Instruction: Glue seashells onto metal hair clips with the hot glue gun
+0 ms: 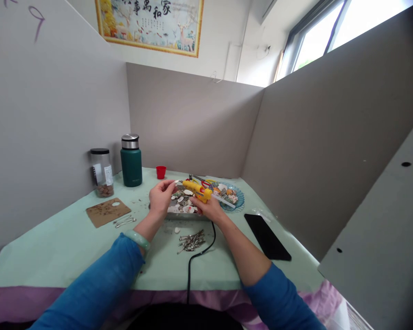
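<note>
My right hand [208, 208] is wrapped round a yellow hot glue gun [198, 190], its nozzle pointing left and a pale glue stick [223, 200] sticking out of its back. Close to the nozzle, my left hand [161, 197] pinches a small white piece [178, 182], which looks like a shell; its exact kind is hard to make out. Beneath both hands lies a metal tray [189, 216] of shells and pebbles. A black cord [190, 263] runs from the gun over the table's front edge. In front of the tray are a pile of metal pins or clips [192, 241] and one white shell [177, 230].
On the left stand a green flask [131, 165] and a clear jar [102, 176], with a brown board [107, 213] and safety pins [125, 221] nearer. A red cup [161, 172] is at the back. To the right are a blue plate [240, 198] of shells and a black phone-like slab [267, 237].
</note>
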A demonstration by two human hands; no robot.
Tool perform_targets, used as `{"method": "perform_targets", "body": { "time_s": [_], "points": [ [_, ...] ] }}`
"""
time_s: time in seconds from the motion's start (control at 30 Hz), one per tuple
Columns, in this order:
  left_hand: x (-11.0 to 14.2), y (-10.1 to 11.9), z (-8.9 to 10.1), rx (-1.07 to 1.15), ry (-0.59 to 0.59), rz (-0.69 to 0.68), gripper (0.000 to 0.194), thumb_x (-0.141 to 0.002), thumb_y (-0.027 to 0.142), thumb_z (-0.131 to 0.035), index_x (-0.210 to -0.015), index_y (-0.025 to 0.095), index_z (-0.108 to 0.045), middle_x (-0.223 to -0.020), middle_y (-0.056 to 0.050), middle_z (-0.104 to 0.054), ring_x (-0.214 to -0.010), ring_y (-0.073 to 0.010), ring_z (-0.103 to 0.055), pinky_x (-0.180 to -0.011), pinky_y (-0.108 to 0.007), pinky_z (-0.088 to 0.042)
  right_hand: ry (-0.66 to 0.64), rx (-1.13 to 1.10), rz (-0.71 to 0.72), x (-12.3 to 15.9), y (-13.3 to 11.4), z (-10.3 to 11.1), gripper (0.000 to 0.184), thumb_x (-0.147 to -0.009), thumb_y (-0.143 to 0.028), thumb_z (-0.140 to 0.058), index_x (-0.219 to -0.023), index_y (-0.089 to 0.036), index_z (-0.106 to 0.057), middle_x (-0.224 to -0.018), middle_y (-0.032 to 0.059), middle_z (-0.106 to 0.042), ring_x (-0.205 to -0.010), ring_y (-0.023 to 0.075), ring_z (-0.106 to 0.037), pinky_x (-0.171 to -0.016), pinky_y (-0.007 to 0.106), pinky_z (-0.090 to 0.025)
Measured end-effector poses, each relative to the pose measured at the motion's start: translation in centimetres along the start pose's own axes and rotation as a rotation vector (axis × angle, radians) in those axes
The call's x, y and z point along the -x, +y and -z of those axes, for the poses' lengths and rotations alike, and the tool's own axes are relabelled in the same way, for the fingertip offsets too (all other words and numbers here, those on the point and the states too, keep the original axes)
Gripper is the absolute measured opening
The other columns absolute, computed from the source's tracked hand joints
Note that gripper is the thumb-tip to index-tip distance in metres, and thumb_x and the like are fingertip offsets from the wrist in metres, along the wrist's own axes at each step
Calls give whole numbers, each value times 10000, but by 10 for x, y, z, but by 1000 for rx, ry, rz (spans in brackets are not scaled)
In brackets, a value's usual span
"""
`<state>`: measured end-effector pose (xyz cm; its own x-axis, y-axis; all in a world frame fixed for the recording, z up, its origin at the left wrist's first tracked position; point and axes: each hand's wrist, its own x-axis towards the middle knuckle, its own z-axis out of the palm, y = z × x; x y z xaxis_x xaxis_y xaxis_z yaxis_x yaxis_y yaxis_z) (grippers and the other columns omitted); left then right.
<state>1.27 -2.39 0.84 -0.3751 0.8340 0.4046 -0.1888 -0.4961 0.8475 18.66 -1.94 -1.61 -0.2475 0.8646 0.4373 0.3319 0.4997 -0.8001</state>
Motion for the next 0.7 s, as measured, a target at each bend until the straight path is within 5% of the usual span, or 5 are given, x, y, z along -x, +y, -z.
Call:
{"method": "perform_targets", "body": {
  "time_s": [0.7],
  "points": [
    [-2,-3,1,-50,9,-51,315,-634,373,-731,-835,134,-686,-759,-54,-688,-713,-179,-641,-754,-327,-512,25,1,7,1,-5,0,380,-769,-539,-589,-665,-175,-566,-432,-37,-455,-403,100,-422,-436,230,-360]
  ]
}}
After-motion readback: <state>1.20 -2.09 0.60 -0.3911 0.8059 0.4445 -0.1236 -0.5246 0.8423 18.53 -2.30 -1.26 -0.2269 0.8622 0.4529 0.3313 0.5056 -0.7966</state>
